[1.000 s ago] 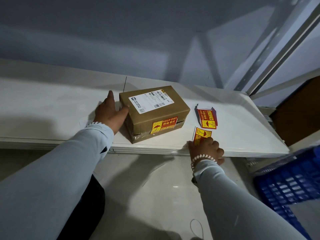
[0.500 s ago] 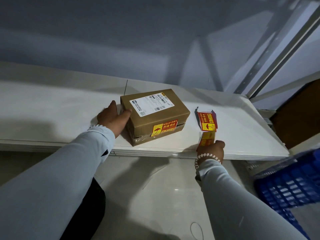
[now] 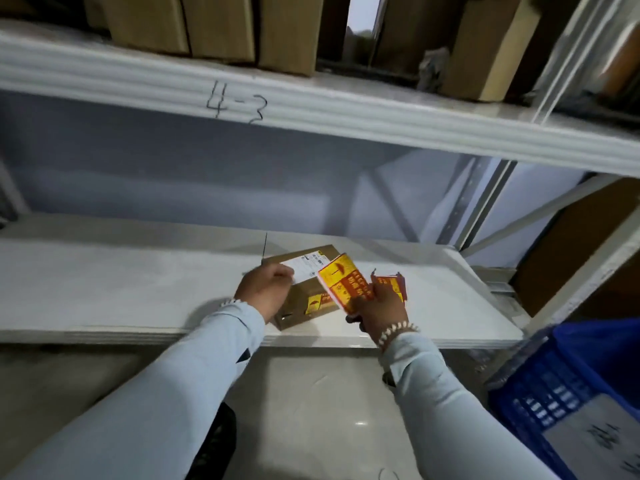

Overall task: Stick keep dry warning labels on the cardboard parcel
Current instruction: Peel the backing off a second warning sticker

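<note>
A storeroom: white metal shelving hand-marked "4-3", stacked cardboard boxes, blue plastic crate.

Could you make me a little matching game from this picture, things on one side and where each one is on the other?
Things
1. cardboard parcel
2. label sheet
3. blue crate
4. brown boxes

Places
A. on the upper shelf marked 4-3
B. low at the right, beside the rack
C. on the white shelf, under the left hand
D. held up in the right hand

Pairs: 1-C, 2-D, 3-B, 4-A
</note>
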Demonstrator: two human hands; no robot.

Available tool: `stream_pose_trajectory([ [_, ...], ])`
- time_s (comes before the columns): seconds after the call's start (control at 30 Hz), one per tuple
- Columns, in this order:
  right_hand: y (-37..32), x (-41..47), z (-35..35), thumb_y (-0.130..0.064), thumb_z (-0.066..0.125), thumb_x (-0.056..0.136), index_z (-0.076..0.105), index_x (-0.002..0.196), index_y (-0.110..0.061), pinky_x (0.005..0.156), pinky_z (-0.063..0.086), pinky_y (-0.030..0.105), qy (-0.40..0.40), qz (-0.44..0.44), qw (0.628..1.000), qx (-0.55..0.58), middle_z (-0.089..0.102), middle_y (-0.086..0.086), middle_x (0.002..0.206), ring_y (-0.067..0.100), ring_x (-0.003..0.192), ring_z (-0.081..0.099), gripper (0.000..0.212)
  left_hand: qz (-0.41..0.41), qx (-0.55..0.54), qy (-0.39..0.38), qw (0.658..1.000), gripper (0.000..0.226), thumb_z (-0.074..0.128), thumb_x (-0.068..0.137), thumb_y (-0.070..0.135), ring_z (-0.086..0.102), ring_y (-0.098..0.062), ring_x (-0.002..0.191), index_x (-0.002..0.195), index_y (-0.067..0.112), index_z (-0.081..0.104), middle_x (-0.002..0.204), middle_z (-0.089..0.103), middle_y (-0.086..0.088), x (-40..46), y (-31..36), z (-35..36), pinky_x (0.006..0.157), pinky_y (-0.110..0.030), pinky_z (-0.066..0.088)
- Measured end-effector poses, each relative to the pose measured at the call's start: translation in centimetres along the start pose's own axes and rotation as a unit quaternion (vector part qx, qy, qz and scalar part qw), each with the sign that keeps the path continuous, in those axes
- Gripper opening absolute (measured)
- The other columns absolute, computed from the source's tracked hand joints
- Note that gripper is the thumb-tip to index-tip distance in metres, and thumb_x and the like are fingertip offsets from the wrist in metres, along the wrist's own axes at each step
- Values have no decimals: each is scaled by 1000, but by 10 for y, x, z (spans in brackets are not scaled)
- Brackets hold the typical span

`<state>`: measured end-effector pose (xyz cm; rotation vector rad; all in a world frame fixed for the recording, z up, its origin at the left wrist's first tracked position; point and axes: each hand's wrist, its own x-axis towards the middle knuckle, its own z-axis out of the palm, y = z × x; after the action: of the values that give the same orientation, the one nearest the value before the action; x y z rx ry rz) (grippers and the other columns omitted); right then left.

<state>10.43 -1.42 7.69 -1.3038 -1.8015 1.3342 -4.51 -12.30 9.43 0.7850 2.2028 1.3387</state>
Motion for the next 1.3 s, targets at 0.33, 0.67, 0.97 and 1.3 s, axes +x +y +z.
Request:
stream_pose_trajectory([
  [0.33,-33,-73,-11,-12,47,96,60,114,-7,64,39,17,-38,-102,985,-133,62,6,102,19,88,54,23,-3,-86,-8,996,13,59,92,19,60,-16,65,98,10,67,83,69,-6,-75,8,-14,56,-21,42],
  [0.67,-43,-77,-29,-14,50,94,59,94,-13,74,40,26,109,-127,983,-74,60,3,89,23,85,57,9,-55,-252,-136,957,16,60,87,-2,65,-14,73,92,11,67,85,68,-8,-105,23,-5,63,-17,54],
  [0.97,-45,-70,-33,-18,50,95,62,108,-7,77,39,25,144,-88,985,-41,68,10,105,20,86,56,20,-46,-255,-153,954,15,62,87,-2,62,-13,71,96,9,66,84,65,-7,-103,24,4,66,-20,53],
  [1.3,-47,-70,-30,-19,53,94,55,119,-7,80,41,26,120,-36,992,-14,62,10,107,30,105,60,28,-8,-236,-105,966,16,55,95,12,58,-11,67,85,11,68,74,65,-1,-102,26,8,69,-22,49],
])
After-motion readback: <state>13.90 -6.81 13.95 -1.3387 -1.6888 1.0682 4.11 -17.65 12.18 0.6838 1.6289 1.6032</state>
